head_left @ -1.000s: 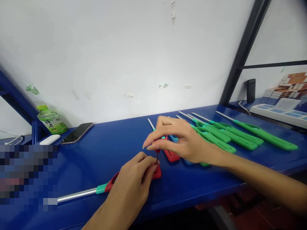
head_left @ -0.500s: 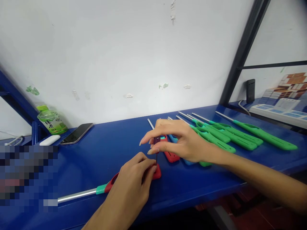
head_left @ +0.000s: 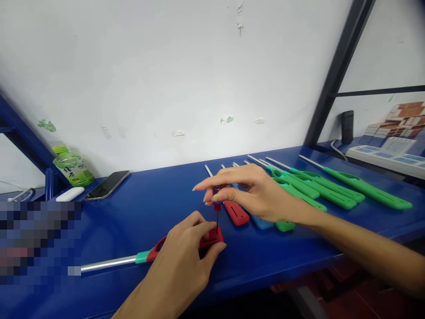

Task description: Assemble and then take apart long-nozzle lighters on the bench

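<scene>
A red plastic stick lighter [head_left: 143, 257] with a teal collar and silver metal barrel lies near the front edge of the table [head_left: 159, 190], barrel towards the left end. The left hand [head_left: 181, 252] holds its handle, thumb and forefinger around the butt. There a thin-shafted, dark red screwdriver [head_left: 217, 207] stands nearly upright in the right hand's [head_left: 252, 195] curled fingers. Beyond, green plastic lighters [head_left: 368, 188] lie towards the back edge. If the shaft tilts or the lighter rolls, the tip could slip, scratching plastic or jabbing the left fingertips. Whether the tip is seated, I cannot tell; the left hand covers much of the handle, and pixelation hides the barrel's end.
</scene>
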`<act>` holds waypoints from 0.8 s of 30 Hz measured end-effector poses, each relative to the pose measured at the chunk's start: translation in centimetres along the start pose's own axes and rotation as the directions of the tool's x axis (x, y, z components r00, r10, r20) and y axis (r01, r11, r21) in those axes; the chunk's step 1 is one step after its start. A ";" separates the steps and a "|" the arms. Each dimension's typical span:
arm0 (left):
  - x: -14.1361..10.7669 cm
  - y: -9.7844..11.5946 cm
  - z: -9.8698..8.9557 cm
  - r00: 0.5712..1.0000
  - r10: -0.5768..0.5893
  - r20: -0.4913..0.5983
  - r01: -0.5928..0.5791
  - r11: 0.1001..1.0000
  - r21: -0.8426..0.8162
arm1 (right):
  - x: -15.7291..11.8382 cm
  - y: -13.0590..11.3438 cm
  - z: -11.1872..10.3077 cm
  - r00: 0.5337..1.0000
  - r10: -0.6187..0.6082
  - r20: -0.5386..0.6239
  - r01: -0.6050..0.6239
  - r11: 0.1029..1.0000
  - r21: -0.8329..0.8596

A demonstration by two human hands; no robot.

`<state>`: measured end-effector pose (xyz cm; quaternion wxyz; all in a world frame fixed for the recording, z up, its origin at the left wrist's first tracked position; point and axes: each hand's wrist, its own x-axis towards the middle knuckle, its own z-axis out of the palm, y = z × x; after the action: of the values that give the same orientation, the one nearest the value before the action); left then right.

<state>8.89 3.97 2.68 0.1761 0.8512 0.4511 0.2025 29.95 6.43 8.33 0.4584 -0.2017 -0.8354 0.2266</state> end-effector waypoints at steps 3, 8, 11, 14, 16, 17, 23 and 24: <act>0.0 -0.2 0.2 1.000 -0.002 -0.008 0.002 1.000 -0.003 | 0.1 0.1 0.3 0.998 -0.061 -0.018 0.061 0.998 -0.023; 0.1 -0.2 0.1 0.999 0.027 -0.020 -0.027 1.000 0.016 | 0.1 -0.2 0.1 1.000 -0.004 -0.021 0.003 0.999 -0.038; 0.1 -0.1 0.0 1.000 0.022 -0.005 -0.022 0.999 0.025 | 0.1 -0.4 -0.3 0.996 0.063 -0.070 -0.063 0.998 0.008; 0.0 -0.2 0.1 1.000 0.019 -0.005 -0.019 0.999 0.029 | 0.1 -0.1 -0.6 0.964 0.069 -0.257 -0.076 0.997 -0.017; -0.1 -0.2 0.2 1.000 0.017 -0.002 -0.017 1.000 0.026 | 0.2 0.4 -0.6 0.945 0.025 -0.325 -0.082 0.983 -0.164; -0.1 -0.2 0.2 1.000 0.014 0.000 -0.014 1.000 0.023 | 0.2 0.9 -0.5 0.950 -0.003 -0.311 -0.079 0.965 -0.250; -0.1 0.1 -0.1 1.000 0.017 0.023 -0.018 0.999 0.032 | -0.8 4.2 0.8 0.995 0.033 0.094 0.018 0.865 -0.502; -0.2 0.1 -0.1 0.999 0.020 0.031 -0.021 0.999 0.027 | -1.1 4.6 1.0 0.986 0.067 0.152 0.024 0.848 -0.529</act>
<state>8.85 3.78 2.84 0.1694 0.8611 0.4423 0.1851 30.22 9.41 4.53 0.3119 -0.3102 -0.8980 0.0088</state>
